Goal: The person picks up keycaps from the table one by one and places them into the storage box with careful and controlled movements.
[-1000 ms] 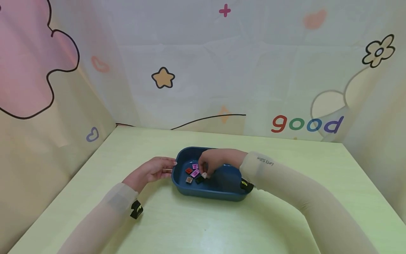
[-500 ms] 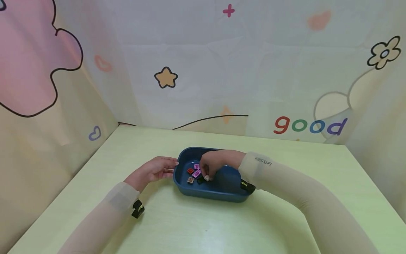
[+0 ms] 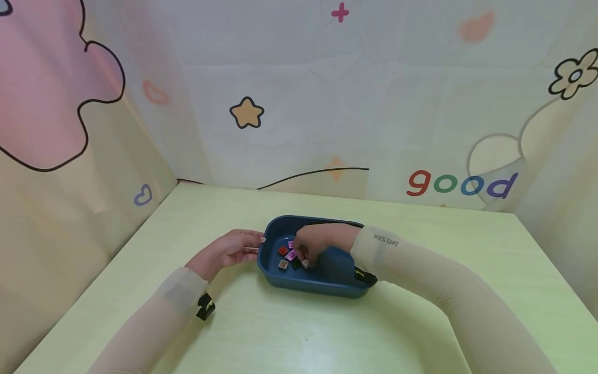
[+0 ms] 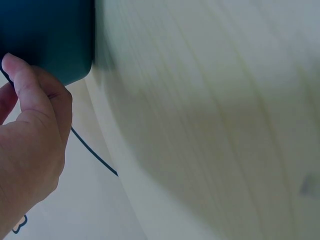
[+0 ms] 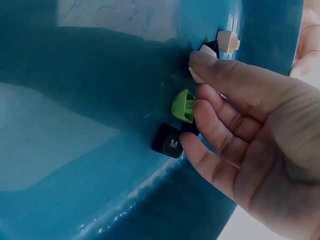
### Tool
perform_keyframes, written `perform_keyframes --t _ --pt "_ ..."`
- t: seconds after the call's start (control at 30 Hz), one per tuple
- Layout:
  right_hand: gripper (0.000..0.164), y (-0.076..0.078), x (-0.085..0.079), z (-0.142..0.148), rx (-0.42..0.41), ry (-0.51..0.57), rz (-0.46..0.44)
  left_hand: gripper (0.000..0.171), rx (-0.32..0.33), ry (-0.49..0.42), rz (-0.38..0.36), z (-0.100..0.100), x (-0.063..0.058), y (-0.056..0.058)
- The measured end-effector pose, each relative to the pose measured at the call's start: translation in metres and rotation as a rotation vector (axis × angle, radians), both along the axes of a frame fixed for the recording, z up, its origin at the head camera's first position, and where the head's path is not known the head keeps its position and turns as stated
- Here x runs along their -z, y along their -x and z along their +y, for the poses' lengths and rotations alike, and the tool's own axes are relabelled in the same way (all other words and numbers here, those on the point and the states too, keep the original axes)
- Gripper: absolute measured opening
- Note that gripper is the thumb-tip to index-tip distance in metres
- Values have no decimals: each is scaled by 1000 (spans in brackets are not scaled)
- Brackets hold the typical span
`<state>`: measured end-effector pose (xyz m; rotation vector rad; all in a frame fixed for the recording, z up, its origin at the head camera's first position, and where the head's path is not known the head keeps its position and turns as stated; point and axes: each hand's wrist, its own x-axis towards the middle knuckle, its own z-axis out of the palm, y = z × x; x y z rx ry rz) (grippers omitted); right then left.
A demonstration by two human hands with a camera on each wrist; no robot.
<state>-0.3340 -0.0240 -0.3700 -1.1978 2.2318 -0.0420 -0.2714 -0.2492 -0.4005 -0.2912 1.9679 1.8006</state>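
Small keycaps lie in a blue plastic basin. My right hand reaches into it, and thumb and forefinger pinch a white keycap. Close behind that pinch is a black keycap, mostly hidden. Under the other fingers in the right wrist view sit a green keycap on its side and a black keycap marked M. My left hand rests its extended fingertips against the basin's left end, at the rim and outer wall.
Left of my right hand in the basin are a red keycap, a purple-pink keycap and a beige keycap. The basin stands on a pale wood-grain table, with a printed cloth behind it.
My right fingertips have dipped slightly toward the basin's near side with the white keycap, covering more of the black one. The left hand keeps its place; the whole view has shifted a little.
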Motion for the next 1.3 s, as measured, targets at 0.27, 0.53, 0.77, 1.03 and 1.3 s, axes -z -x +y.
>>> perform_keyframes --t 0.27,0.53,0.77,1.03,1.3 --pt "12 1 0 -3 -22 -23 23 46 -10 0 -4 0 0 0" --pt "15 -2 1 -4 -68 -26 68 46 -7 -11 -2 -1 0 0" --pt "14 -3 2 -6 -82 -41 76 46 -10 -8 -5 -1 0 0" --pt "13 -2 -15 2 -32 -8 49 46 -5 -2 -5 0 0 0" --pt "10 3 -59 29 3 107 104 47 -13 8 -13 2 -1 1"
